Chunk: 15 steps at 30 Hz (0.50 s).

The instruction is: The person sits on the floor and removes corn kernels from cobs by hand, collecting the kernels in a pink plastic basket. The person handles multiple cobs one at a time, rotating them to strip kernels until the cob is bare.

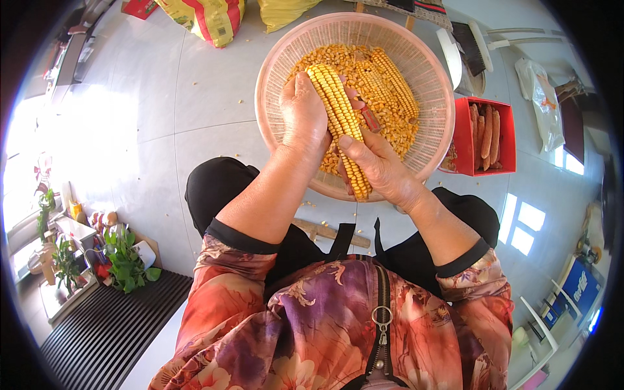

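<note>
A long ear of yellow dried corn [336, 108] is held over a round pink plastic basket [436, 131]. My left hand [304, 109] grips its upper part, and my right hand [385, 165] holds its lower part, thumb across the kernels. Loose corn kernels [317, 56] fill the basket's bottom. Two more ears lie on them: one with its rows intact [397, 83] by the right wall, and another [370, 80] beside it. A small red object [370, 119] shows near the fingers of my left hand; what it is cannot be told.
Right of the basket stands a red box [509, 136] with several bare corncobs [487, 134]. A brush [473, 48] and dustpan [449, 58] are at the upper right. Patterned sacks [209, 17] stand beyond the basket. Scattered kernels lie on the tiled floor [214, 105]. Potted plants [124, 258] are at the left.
</note>
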Each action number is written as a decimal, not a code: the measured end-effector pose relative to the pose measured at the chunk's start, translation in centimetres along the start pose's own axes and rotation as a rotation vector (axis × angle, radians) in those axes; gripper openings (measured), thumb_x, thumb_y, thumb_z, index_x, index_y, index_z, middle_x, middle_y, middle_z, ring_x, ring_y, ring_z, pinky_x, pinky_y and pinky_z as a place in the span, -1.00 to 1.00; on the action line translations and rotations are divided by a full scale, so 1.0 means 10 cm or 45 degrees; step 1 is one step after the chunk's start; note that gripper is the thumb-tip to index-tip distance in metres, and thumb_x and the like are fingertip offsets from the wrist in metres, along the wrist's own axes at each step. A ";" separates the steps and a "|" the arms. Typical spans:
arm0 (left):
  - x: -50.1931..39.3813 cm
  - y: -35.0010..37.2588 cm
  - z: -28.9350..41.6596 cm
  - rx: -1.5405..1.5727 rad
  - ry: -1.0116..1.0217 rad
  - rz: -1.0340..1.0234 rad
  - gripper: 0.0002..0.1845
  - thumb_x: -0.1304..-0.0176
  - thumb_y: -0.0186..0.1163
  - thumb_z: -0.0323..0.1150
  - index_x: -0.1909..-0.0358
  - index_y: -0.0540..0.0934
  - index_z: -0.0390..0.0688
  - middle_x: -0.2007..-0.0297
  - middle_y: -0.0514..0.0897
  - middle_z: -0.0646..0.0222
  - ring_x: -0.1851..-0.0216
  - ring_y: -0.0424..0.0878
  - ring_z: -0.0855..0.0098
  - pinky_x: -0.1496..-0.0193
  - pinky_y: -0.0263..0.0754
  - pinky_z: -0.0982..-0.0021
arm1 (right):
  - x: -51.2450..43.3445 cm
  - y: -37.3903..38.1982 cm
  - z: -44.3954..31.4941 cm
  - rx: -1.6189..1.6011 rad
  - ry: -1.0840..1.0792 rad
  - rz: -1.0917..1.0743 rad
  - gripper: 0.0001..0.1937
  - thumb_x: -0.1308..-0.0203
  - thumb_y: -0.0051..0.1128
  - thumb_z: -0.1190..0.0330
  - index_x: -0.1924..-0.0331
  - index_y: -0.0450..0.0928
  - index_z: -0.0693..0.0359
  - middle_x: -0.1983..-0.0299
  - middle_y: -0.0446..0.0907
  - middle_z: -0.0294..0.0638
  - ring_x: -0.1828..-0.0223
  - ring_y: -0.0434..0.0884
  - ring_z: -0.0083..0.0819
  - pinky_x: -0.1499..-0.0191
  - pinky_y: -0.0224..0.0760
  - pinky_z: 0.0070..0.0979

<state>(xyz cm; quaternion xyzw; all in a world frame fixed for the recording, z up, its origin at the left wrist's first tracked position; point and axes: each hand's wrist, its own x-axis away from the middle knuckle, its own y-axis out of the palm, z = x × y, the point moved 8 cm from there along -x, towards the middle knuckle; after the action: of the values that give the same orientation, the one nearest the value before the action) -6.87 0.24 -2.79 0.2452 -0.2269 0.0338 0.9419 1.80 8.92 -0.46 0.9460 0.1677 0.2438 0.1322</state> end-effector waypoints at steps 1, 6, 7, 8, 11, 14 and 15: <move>0.01 0.02 0.03 0.028 0.014 -0.008 -0.53 -0.60 -0.41 -0.13 0.06 0.37 -0.33 0.36 0.58 0.10 0.43 0.66 0.22 0.38 0.74 0.22 | 0.00 0.00 0.00 0.012 -0.012 -0.001 -0.50 -0.47 -0.04 0.02 -0.17 0.42 0.32 0.30 0.49 -0.39 0.34 0.47 -0.71 0.35 0.37 -0.71; 0.06 0.07 0.01 0.149 -0.078 -0.011 -0.59 -0.56 -0.34 -0.17 0.06 0.39 -0.31 0.32 0.59 0.10 0.42 0.65 0.22 0.35 0.70 0.22 | -0.01 -0.04 0.03 0.017 -0.041 0.001 -0.48 -0.48 -0.06 0.00 -0.18 0.41 0.33 0.29 0.50 -0.37 0.35 0.48 -0.70 0.34 0.38 -0.70; 0.04 0.06 -0.04 0.216 -0.102 -0.025 -0.60 -0.56 -0.32 -0.18 0.06 0.39 -0.31 0.32 0.59 0.10 0.41 0.65 0.22 0.34 0.70 0.22 | -0.02 -0.03 0.02 0.004 -0.050 0.000 -0.47 -0.48 -0.06 -0.01 -0.18 0.41 0.33 0.28 0.51 -0.37 0.35 0.49 -0.70 0.33 0.38 -0.71; 0.03 0.06 -0.08 0.284 -0.126 -0.039 -0.61 -0.55 -0.31 -0.18 0.06 0.39 -0.30 0.31 0.59 0.10 0.40 0.65 0.23 0.33 0.69 0.22 | -0.02 -0.04 0.02 -0.020 -0.025 0.030 -0.47 -0.48 -0.08 0.00 -0.19 0.40 0.34 0.27 0.52 -0.35 0.35 0.50 -0.70 0.33 0.39 -0.71; 0.10 0.15 -0.17 0.221 -0.159 -0.125 -0.58 -0.57 -0.31 -0.13 0.07 0.39 -0.29 0.32 0.59 0.13 0.38 0.65 0.26 0.30 0.69 0.23 | -0.03 -0.10 0.01 -0.072 -0.007 0.112 -0.48 -0.50 -0.10 0.03 -0.20 0.39 0.35 0.22 0.55 -0.31 0.32 0.53 -0.68 0.27 0.43 -0.70; 0.12 0.12 -0.20 0.090 -0.089 -0.083 -0.53 -0.58 -0.34 -0.05 0.08 0.38 -0.27 0.39 0.57 0.16 0.49 0.63 0.28 0.43 0.67 0.23 | -0.07 -0.09 0.00 -0.018 -0.178 0.132 -0.50 -0.51 -0.12 0.07 -0.20 0.40 0.38 0.13 0.56 -0.24 0.18 0.55 -0.61 0.08 0.44 -0.63; 0.12 0.11 -0.20 0.049 -0.080 -0.056 -0.52 -0.59 -0.35 -0.04 0.08 0.38 -0.27 0.42 0.56 0.16 0.52 0.62 0.28 0.46 0.67 0.23 | -0.09 -0.08 0.00 0.044 -0.287 0.153 -0.51 -0.52 -0.12 0.09 -0.20 0.40 0.39 0.10 0.56 -0.23 0.12 0.54 -0.58 0.01 0.42 -0.61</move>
<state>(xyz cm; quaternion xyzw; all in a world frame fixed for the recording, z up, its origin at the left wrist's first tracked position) -5.11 2.10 -3.35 0.2691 -0.2501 0.0099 0.9300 0.81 9.32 -1.11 0.9779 0.0989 0.1404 0.1190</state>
